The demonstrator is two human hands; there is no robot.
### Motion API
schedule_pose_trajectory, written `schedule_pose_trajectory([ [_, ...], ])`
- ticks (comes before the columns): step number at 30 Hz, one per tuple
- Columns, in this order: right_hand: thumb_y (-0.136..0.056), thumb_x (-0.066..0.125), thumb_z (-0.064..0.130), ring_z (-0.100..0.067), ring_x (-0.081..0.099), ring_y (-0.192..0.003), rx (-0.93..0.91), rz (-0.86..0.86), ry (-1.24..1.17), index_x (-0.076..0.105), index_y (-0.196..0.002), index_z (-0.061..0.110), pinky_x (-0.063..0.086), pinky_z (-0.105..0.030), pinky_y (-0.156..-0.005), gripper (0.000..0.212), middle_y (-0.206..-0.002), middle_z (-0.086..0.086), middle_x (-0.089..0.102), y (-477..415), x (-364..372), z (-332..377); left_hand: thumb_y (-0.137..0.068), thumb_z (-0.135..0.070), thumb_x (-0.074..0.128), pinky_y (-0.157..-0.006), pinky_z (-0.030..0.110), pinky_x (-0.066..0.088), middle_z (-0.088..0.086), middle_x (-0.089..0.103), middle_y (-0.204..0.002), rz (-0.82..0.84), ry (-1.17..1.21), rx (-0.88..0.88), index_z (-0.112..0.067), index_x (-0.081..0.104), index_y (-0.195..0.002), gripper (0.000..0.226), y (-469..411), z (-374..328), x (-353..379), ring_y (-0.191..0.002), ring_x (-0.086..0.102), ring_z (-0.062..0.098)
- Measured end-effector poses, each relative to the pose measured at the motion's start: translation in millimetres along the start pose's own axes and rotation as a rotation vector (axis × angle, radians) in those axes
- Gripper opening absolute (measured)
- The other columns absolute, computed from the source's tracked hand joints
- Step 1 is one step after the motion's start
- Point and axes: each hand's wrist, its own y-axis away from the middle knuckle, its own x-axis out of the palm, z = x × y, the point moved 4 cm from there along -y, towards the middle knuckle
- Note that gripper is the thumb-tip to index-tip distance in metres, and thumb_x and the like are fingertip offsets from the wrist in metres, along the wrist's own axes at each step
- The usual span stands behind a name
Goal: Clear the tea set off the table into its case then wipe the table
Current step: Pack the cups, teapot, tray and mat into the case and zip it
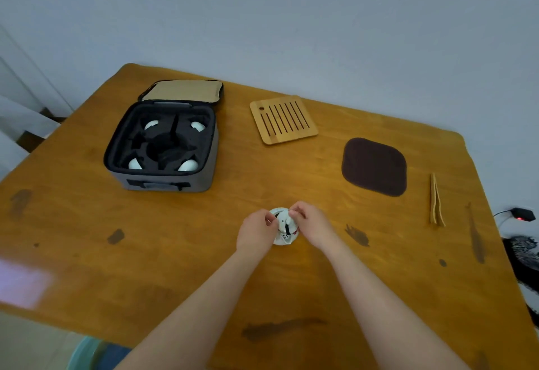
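Teapot: here we have the small white teapot (284, 231), low on the table (175, 253) near our edge, well apart from the case.
Left hand: our left hand (256, 231) curls round the pot's left side, fingertips up at the rim.
Right hand: our right hand (313, 225) pinches the top from the right, so the pot sits clamped between both grips.
Hard to see: the hands cover most of it. Dark marks show on the white, but we cannot tell lid from body, nor whether it rests on the wood.
Case: the case (163, 184) stands open at far left, lid flipped back, black foam inside.
Cups: four white cups (188, 165), one in each corner slot; the middle hollow is too dark to read.
Tray: a slatted bamboo tray (283, 120) lies flat, right of the case.
Cloth: a dark brown cloth (374, 166) lies further right.
Tongs: bamboo tongs (436, 201) lie near the right edge, beside the cloth.
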Motion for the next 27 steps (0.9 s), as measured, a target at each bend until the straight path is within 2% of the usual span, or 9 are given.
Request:
schedule_pose_trajectory([
  [3,-0.100,0.049,0.029,-0.012,0.046,-0.055,-0.010,-0.023,0.060,0.060,-0.094,0.020,0.033,-0.028,-0.051,0.015,-0.068,0.004,0.056,0,2,1,-0.096,-0.027,0.052,-0.072,0.040,0.058,-0.001,0.066,-0.084,0.034,-0.030,-0.028,-0.018,0.061,-0.093,0.013,-2,2,1,-0.077,0.066,0.018],
  [6,-0.098,0.052,0.028,-0.010,0.047,-0.055,-0.035,-0.100,0.084,0.061,-0.095,0.020,0.034,-0.026,-0.050,0.013,-0.069,0.005,0.058,1,3,3,-0.096,-0.029,0.053,-0.072,0.041,0.059,0.001,0.067,-0.083,0.052,-0.013,-0.053,-0.017,0.061,-0.094,0.014,-2,3,3,-0.077,0.067,0.018],
  [10,-0.096,0.056,0.025,-0.012,0.054,-0.080,-0.099,-0.211,0.056,0.067,-0.100,0.017,0.044,-0.028,-0.070,0.015,-0.092,0.003,0.062,1,5,8,-0.093,-0.030,0.059,-0.065,0.039,0.060,0.000,0.069,-0.083,0.049,0.103,-0.104,-0.016,0.064,-0.093,0.014,0,4,2,-0.070,0.070,0.017],
  [13,-0.095,0.058,0.023,-0.013,0.054,-0.084,-0.105,-0.237,0.036,0.070,-0.100,0.014,0.044,-0.029,-0.075,0.016,-0.095,0.001,0.060,0,6,9,-0.092,-0.031,0.061,-0.064,0.041,0.060,0.000,0.070,-0.079,0.032,0.085,-0.102,-0.018,0.065,-0.087,0.014,1,5,1,-0.069,0.070,0.018],
  [18,-0.094,0.060,0.021,-0.010,0.055,-0.084,-0.143,-0.261,-0.016,0.071,-0.098,0.013,0.045,-0.026,-0.076,0.015,-0.096,0.003,0.059,-2,11,6,-0.090,-0.028,0.065,-0.067,0.040,0.061,0.002,0.072,-0.073,0.017,0.158,-0.170,-0.020,0.062,-0.073,0.019,-1,6,0,-0.067,0.071,0.016],
  [21,-0.093,0.061,0.020,-0.010,0.055,-0.083,-0.140,-0.278,-0.031,0.072,-0.098,0.012,0.045,-0.023,-0.074,0.015,-0.095,0.003,0.058,-3,15,3,-0.088,-0.027,0.068,-0.069,0.038,0.061,0.000,0.072,-0.072,0.006,0.190,-0.213,-0.019,0.063,-0.075,0.016,-2,8,-1,-0.067,0.071,0.014],
  [25,-0.093,0.061,0.020,-0.006,0.053,-0.079,-0.138,-0.276,-0.043,0.072,-0.098,0.013,0.037,-0.011,-0.067,0.014,-0.094,0.005,0.057,-4,18,1,-0.088,-0.028,0.067,-0.068,0.036,0.061,0.000,0.072,-0.072,0.015,0.097,-0.194,-0.017,0.065,-0.076,0.016,-6,6,-2,-0.064,0.070,0.012],
  [27,-0.093,0.062,0.020,-0.005,0.052,-0.078,-0.130,-0.284,-0.042,0.072,-0.098,0.014,0.036,-0.009,-0.066,0.013,-0.094,0.006,0.056,-5,18,0,-0.088,-0.027,0.067,-0.068,0.036,0.061,0.001,0.072,-0.072,0.035,0.094,-0.195,-0.015,0.066,-0.077,0.017,-7,5,-2,-0.064,0.071,0.013],
])
